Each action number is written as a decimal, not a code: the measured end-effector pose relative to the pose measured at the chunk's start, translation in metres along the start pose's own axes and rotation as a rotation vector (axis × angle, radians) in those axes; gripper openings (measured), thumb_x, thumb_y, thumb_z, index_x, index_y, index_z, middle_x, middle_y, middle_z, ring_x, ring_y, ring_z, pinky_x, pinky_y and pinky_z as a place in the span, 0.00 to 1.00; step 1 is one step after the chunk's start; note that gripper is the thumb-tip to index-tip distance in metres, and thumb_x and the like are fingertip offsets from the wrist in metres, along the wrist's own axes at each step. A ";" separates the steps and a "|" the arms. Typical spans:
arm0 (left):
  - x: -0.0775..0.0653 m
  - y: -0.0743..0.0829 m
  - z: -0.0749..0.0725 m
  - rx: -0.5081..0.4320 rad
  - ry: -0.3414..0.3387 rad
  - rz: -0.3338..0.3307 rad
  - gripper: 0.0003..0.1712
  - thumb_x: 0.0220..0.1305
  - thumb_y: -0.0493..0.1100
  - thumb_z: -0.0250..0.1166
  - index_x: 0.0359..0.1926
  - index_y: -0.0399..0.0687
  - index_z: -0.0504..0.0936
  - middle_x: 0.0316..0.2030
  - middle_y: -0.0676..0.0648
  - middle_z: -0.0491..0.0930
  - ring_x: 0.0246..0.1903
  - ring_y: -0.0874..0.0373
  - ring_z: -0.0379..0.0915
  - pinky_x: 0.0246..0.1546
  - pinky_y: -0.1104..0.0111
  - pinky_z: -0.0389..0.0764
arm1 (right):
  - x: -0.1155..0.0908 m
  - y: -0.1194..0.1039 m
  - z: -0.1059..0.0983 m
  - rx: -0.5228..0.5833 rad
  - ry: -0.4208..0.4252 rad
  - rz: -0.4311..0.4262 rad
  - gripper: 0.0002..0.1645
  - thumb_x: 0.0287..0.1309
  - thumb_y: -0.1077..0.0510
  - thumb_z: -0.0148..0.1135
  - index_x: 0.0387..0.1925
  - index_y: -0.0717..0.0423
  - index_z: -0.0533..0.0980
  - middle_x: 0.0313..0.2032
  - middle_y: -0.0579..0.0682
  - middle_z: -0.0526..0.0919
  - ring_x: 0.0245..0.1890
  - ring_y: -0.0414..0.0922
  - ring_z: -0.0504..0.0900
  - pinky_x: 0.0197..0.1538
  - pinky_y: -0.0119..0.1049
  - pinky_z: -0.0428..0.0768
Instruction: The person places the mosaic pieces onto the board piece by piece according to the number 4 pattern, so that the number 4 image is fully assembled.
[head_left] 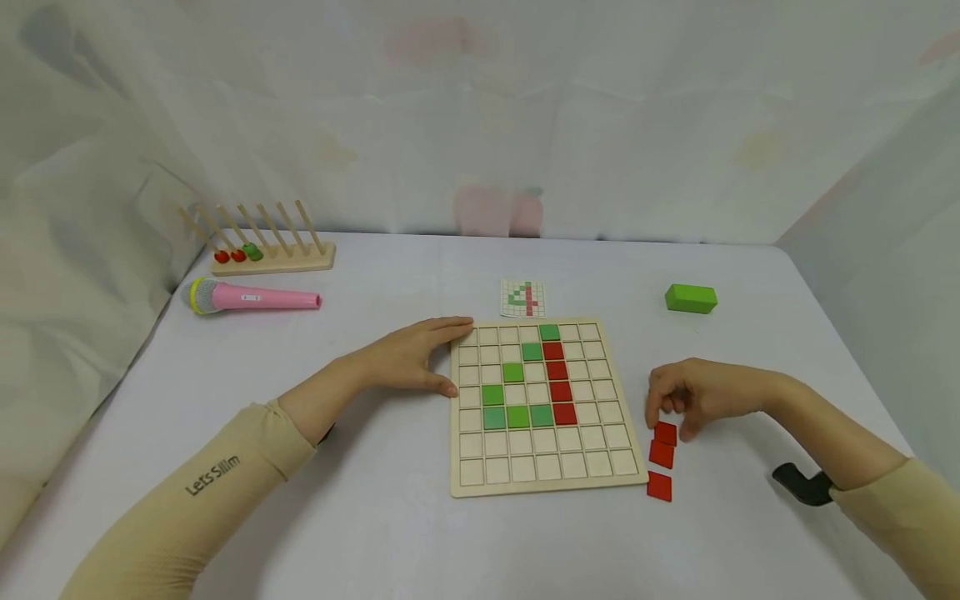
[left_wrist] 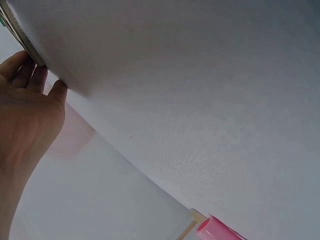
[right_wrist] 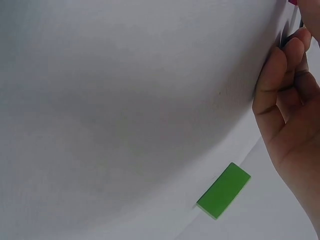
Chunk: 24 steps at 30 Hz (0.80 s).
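A wooden grid board (head_left: 472, 475) lies flat on the table, with several green tiles (head_left: 513, 372) and a column of red tiles (head_left: 557, 371) set in its squares. My left hand (head_left: 401, 354) rests at the board's left edge, thumb and fingers spread apart; the left wrist view shows its fingertips against the board's side. Right of the board, three loose red tiles lie in a row. My right hand (head_left: 708, 392) has its thumb and forefinger curled round the farthest red tile (head_left: 665, 433), one at each side. The middle red tile (head_left: 662, 454) and nearest red tile (head_left: 659, 487) lie below it.
A small pattern card (head_left: 523, 298) lies just behind the board. At the back right is a green block (head_left: 691, 298). A pink toy microphone (head_left: 262, 298) lies at the left, before a wooden peg rack (head_left: 281, 262) with red and green beads.
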<state>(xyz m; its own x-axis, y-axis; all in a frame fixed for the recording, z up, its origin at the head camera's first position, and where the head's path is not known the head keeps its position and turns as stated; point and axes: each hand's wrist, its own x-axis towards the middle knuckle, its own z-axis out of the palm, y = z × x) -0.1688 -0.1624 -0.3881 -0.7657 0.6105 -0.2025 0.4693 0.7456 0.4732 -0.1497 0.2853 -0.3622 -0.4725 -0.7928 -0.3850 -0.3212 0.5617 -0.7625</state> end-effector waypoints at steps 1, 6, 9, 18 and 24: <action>0.000 0.000 0.000 0.000 0.001 0.000 0.61 0.48 0.66 0.74 0.77 0.53 0.55 0.78 0.52 0.52 0.78 0.50 0.48 0.77 0.52 0.56 | 0.000 0.000 0.000 -0.006 0.002 -0.002 0.18 0.45 0.62 0.75 0.39 0.44 0.83 0.34 0.52 0.77 0.35 0.46 0.75 0.35 0.27 0.77; 0.001 0.000 -0.001 0.004 0.002 0.007 0.61 0.48 0.66 0.74 0.77 0.53 0.55 0.78 0.52 0.52 0.78 0.50 0.48 0.77 0.52 0.56 | 0.001 -0.001 0.002 -0.030 0.019 0.014 0.17 0.45 0.61 0.76 0.38 0.42 0.83 0.33 0.50 0.76 0.35 0.44 0.75 0.34 0.26 0.76; 0.001 0.000 -0.001 0.004 0.001 0.009 0.60 0.48 0.65 0.74 0.77 0.52 0.55 0.78 0.52 0.52 0.78 0.50 0.48 0.77 0.51 0.57 | 0.001 -0.001 0.003 -0.045 0.029 0.029 0.17 0.44 0.61 0.77 0.37 0.41 0.83 0.33 0.48 0.76 0.34 0.43 0.75 0.33 0.26 0.76; 0.002 -0.001 0.000 0.004 -0.008 0.002 0.61 0.49 0.66 0.73 0.77 0.53 0.54 0.78 0.52 0.52 0.78 0.49 0.48 0.77 0.51 0.56 | 0.004 -0.003 0.003 -0.096 0.085 0.068 0.16 0.45 0.62 0.76 0.31 0.44 0.76 0.30 0.43 0.78 0.29 0.38 0.76 0.32 0.28 0.78; 0.001 -0.001 0.000 -0.006 -0.008 0.004 0.61 0.49 0.66 0.74 0.77 0.53 0.54 0.78 0.51 0.51 0.78 0.49 0.47 0.77 0.51 0.56 | 0.006 -0.003 -0.001 -0.100 0.127 0.092 0.11 0.49 0.59 0.74 0.28 0.44 0.77 0.29 0.40 0.81 0.29 0.35 0.78 0.35 0.29 0.80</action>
<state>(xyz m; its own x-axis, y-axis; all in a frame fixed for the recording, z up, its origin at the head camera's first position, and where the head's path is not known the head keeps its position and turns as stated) -0.1701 -0.1625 -0.3888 -0.7600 0.6159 -0.2073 0.4701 0.7413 0.4791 -0.1525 0.2795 -0.3620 -0.6012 -0.7044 -0.3772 -0.3489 0.6561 -0.6691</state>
